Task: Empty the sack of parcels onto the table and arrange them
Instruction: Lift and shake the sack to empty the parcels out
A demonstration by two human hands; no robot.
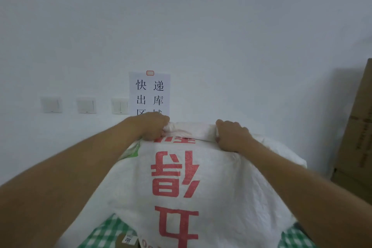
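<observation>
Left hand (153, 127) sat just left of frame centre, fingers curled tight on a bunched corner of the white woven sack (201, 177). Right hand (231, 137) was a bit right of centre, likewise clenched round the sack's upper edge, knuckles toward the camera. Both hands clamped on fabric, set apart, with a rolled strip of sack stretched between them. Both bare forearms ran in from the lower corners of the frame, left arm from lower left, right arm from lower right.

Sack hung below the hands and filled the lower middle of the frame, held up by its top edge. Big red printed characters ran down its face, upside down to the camera; a green printed patch showed at its upper left side, by the left wrist. Its lower end ran off the bottom of the frame, so its opening was not visible.

Under the sack, at bottom left and bottom right, a green-and-white checked cloth (108, 231) showed. At bottom centre-left, a brown parcel (124, 242) with a white label peeked out beside the sack's lower edge; only a small part visible.

Behind the hands, a white paper sign (150, 90) with black characters was stuck on the wall, its lower edge hidden by the left hand. Left of it, three white wall switches (86, 105) in a row. At the right edge of the frame, a tall brown cardboard box (356, 137) leaned against the pale wall (221, 26).
</observation>
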